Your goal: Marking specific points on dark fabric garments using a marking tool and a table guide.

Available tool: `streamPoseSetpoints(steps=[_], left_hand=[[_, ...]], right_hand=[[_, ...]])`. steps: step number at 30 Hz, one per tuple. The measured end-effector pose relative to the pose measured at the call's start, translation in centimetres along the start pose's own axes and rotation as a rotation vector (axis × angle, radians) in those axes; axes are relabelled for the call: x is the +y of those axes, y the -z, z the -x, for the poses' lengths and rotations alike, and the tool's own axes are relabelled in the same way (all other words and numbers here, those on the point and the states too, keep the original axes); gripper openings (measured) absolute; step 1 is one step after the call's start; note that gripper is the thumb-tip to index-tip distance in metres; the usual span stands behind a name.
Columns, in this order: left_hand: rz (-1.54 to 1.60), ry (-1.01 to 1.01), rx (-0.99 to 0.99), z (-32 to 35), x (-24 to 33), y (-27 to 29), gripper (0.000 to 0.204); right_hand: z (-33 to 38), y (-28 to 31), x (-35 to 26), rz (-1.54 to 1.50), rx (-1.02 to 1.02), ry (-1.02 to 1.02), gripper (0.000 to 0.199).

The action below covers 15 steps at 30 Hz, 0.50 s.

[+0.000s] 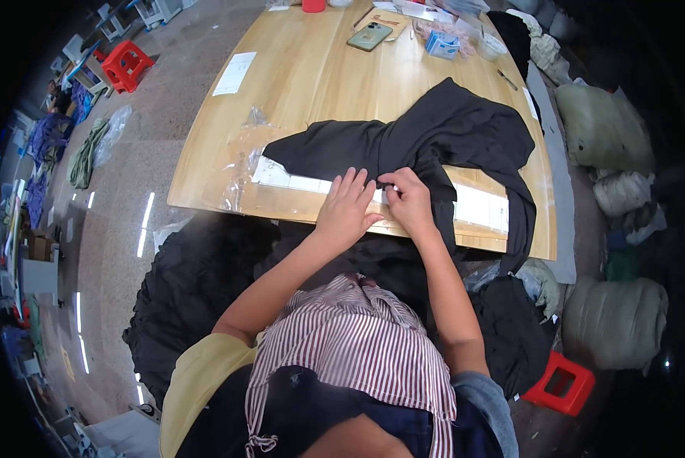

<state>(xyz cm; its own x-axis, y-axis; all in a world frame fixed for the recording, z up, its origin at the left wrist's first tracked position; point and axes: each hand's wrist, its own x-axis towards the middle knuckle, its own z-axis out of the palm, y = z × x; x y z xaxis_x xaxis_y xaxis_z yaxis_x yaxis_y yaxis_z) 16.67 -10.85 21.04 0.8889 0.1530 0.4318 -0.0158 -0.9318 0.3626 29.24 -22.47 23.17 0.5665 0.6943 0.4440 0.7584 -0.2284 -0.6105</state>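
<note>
A black garment [464, 126] lies spread over the front part of the wooden table, with one narrow piece hanging over the near right edge. My left hand [345, 212] rests flat with its fingers stretched out, the fingertips at the garment's near edge. Beside it, my right hand [409, 202] is closed in a pinch on that same edge. A long white paper strip [480, 208] with markings runs beneath both hands along the table's front, and the cloth covers part of it. What lies right under my right fingertips is hidden.
The wooden table [296, 84] bears a phone [370, 36], a blue box [442, 45], a pen [507, 79] and a white paper [235, 74]. Black cloth [197, 282] is heaped below its front edge. A red stool [562, 384] and stuffed sacks [615, 320] stand at right.
</note>
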Motion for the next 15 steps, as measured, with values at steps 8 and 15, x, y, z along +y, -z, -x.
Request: streamPoseSetpoints(steps=[8, 15], left_hand=[[-0.084, 0.124, 0.009, 0.0, 0.9, 0.7, 0.057], [-0.052, 0.146, 0.023, 0.1, 0.5, 0.4, 0.053]], right_hand=[[-3.1, 0.5, -3.1, -0.078, -0.073, -0.238, 0.033], [-2.9, -1.2, -1.9, -0.279, -0.263, -0.405, 0.02]])
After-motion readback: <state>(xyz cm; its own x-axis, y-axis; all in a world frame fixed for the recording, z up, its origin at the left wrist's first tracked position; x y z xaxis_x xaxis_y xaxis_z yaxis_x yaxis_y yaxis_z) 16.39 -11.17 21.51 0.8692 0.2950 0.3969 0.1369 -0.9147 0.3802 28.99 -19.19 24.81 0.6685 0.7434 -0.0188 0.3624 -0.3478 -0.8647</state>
